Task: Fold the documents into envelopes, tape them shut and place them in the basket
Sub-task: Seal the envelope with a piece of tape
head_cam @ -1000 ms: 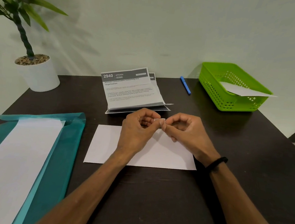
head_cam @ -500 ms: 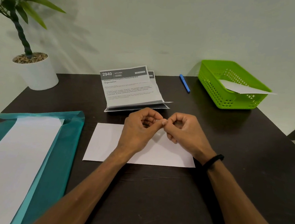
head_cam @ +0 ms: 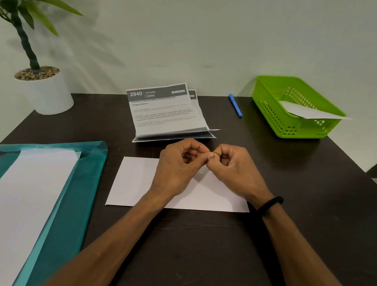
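Head view: we've got our left hand (head_cam: 182, 162) and right hand (head_cam: 233, 169) curled, fingertips meeting above the white envelope (head_cam: 134, 183); prob. pinching a bit of tape between them, too small to tell, ready to seal it. Printed documents (head_cam: 165, 114) wait behind; green basket (head_cam: 275, 118) at far right already holds one envelope; dark table (head_cam: 197, 245), pale wall.
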Demonstrator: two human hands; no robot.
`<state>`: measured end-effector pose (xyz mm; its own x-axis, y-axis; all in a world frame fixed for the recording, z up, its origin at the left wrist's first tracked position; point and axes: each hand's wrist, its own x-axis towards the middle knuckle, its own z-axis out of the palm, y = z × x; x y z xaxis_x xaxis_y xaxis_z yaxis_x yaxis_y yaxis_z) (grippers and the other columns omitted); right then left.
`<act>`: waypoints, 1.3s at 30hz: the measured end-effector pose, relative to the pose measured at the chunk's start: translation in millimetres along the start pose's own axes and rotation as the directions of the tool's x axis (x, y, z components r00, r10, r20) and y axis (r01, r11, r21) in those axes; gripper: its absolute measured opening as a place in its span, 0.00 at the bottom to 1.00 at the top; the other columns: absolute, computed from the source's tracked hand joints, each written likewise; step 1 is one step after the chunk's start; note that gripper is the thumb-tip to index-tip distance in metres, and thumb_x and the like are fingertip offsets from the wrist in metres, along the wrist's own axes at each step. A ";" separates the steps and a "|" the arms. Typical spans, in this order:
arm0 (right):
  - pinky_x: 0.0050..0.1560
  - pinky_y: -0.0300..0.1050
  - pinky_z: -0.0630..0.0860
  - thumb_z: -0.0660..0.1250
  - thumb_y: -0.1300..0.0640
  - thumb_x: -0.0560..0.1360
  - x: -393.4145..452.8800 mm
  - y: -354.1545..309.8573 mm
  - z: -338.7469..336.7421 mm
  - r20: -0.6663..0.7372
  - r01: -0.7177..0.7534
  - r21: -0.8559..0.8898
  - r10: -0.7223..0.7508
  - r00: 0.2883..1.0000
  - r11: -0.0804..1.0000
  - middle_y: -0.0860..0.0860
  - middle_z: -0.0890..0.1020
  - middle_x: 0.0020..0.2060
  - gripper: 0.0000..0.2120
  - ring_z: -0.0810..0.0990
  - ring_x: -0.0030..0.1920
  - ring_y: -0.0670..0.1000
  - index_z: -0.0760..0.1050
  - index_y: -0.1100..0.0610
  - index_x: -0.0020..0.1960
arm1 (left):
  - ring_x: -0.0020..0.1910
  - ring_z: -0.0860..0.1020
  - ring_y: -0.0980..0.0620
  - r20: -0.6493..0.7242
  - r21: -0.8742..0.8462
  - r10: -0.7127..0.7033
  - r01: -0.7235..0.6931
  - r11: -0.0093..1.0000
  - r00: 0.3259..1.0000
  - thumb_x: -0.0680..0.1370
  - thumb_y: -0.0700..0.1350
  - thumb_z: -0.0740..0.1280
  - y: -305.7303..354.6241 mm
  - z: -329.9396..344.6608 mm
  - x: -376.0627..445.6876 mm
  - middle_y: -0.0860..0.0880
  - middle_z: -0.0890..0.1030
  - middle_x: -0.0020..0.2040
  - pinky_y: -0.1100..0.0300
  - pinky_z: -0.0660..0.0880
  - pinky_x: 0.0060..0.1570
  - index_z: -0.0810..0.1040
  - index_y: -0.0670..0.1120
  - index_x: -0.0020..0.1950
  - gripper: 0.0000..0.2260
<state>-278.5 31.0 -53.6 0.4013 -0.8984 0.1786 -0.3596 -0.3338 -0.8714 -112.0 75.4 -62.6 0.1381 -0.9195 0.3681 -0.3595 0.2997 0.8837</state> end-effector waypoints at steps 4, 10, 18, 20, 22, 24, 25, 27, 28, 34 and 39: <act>0.31 0.38 0.72 0.70 0.58 0.80 0.6 1.1 0.0 -0.015 0.019 0.000 -0.019 1.000 1.000 0.52 0.78 0.30 0.13 0.73 0.29 0.47 0.76 0.64 0.39 | 0.46 0.84 0.54 -0.014 -0.025 -0.011 0.011 1.000 1.000 0.77 0.47 0.76 -0.7 -0.9 0.6 0.54 0.86 0.44 0.59 0.82 0.51 0.85 0.49 0.51 0.05; 0.35 0.40 0.77 0.76 0.52 0.78 -2.0 -2.0 -6.9 -0.022 0.039 0.176 -0.035 0.999 0.984 0.51 0.83 0.31 0.14 0.79 0.31 0.48 0.77 0.61 0.42 | 0.45 0.85 0.54 -0.090 -0.092 -0.085 0.076 0.993 0.992 0.77 0.48 0.77 -1.1 -1.9 1.8 0.54 0.87 0.43 0.58 0.82 0.50 0.85 0.49 0.50 0.05; 0.42 0.50 0.82 0.81 0.56 0.73 0.0 -1.1 -10.6 -0.060 -0.049 0.325 0.072 0.996 0.944 0.56 0.88 0.44 0.17 0.87 0.42 0.56 0.79 0.59 0.57 | 0.45 0.86 0.53 -0.093 -0.124 -0.129 0.117 0.985 0.987 0.78 0.49 0.76 -1.0 -3.4 1.0 0.53 0.87 0.45 0.54 0.84 0.49 0.86 0.49 0.53 0.07; 0.43 0.50 0.82 0.81 0.57 0.72 0.5 0.3 -11.1 -0.087 -0.066 0.340 0.102 0.991 0.938 0.56 0.89 0.43 0.17 0.87 0.41 0.54 0.79 0.59 0.56 | 0.43 0.85 0.53 -0.083 -0.116 -0.131 0.121 0.986 0.988 0.77 0.49 0.76 -0.9 -2.9 1.3 0.53 0.87 0.44 0.56 0.84 0.47 0.86 0.49 0.53 0.07; 0.43 0.51 0.82 0.82 0.57 0.71 0.7 0.8 -11.6 -0.113 -0.089 0.352 0.137 0.984 0.932 0.55 0.89 0.42 0.17 0.87 0.40 0.53 0.79 0.60 0.54 | 0.41 0.86 0.54 -0.090 -0.104 -0.136 0.126 0.987 0.987 0.77 0.49 0.76 -0.6 -2.0 1.2 0.53 0.87 0.43 0.59 0.83 0.43 0.86 0.48 0.54 0.08; 0.44 0.51 0.82 0.82 0.56 0.70 0.5 0.9 -12.2 -0.136 -0.104 0.350 0.161 0.978 0.931 0.55 0.89 0.42 0.18 0.87 0.41 0.53 0.79 0.60 0.54 | 0.39 0.86 0.54 -0.102 -0.099 -0.148 0.137 0.986 0.984 0.76 0.49 0.77 -0.2 -1.2 1.0 0.53 0.87 0.41 0.62 0.82 0.41 0.86 0.47 0.54 0.10; 0.44 0.51 0.82 0.83 0.56 0.70 0.4 0.9 -12.5 -0.145 -0.109 0.350 0.168 0.975 0.931 0.54 0.89 0.42 0.18 0.88 0.41 0.53 0.79 0.60 0.54 | 0.39 0.86 0.55 -0.108 -0.094 -0.154 0.144 0.985 0.982 0.76 0.49 0.77 -0.1 -0.9 0.8 0.52 0.87 0.41 0.63 0.82 0.41 0.86 0.47 0.54 0.10; 0.43 0.50 0.83 0.83 0.56 0.70 -0.1 1.4 -13.0 -0.158 -0.115 0.340 0.178 0.971 0.933 0.54 0.89 0.41 0.18 0.88 0.42 0.54 0.79 0.60 0.53 | 0.38 0.86 0.55 -0.113 -0.076 -0.161 0.153 0.985 0.980 0.76 0.50 0.77 0.2 0.3 0.1 0.52 0.88 0.42 0.62 0.83 0.42 0.86 0.47 0.54 0.10; 0.43 0.49 0.83 0.83 0.56 0.70 -0.1 1.5 -13.6 -0.160 -0.114 0.328 0.175 0.971 0.938 0.54 0.89 0.41 0.17 0.88 0.42 0.53 0.80 0.60 0.53 | 0.38 0.86 0.56 -0.109 -0.061 -0.158 0.152 0.987 0.981 0.76 0.50 0.77 0.7 1.4 -0.7 0.51 0.88 0.43 0.62 0.83 0.42 0.85 0.47 0.54 0.11; 0.41 0.43 0.83 0.81 0.59 0.72 0.0 8.8 -33.7 -0.212 -0.099 0.280 0.162 0.964 0.955 0.57 0.88 0.40 0.10 0.84 0.37 0.50 0.85 0.61 0.49 | 0.42 0.85 0.60 -0.086 0.157 -0.034 0.048 0.986 0.996 0.78 0.49 0.75 -1.7 8.0 -6.3 0.54 0.86 0.47 0.65 0.82 0.47 0.85 0.49 0.57 0.10; 0.40 0.39 0.82 0.79 0.62 0.74 -1.7 17.5 -71.7 0.007 -0.239 0.126 0.240 0.971 0.963 0.57 0.88 0.41 0.08 0.84 0.40 0.50 0.84 0.64 0.49 | 0.38 0.76 0.58 0.181 0.428 0.149 -0.214 0.878 0.972 0.80 0.53 0.72 4.1 12.7 -12.1 0.57 0.79 0.43 0.64 0.76 0.46 0.81 0.53 0.64 0.14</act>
<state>-345.9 6.2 -36.3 0.3093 -0.9501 -0.0396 -0.3364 -0.0704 -0.9391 -126.9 84.5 -67.1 -0.0860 -0.8951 0.4376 -0.7400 0.3515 0.5735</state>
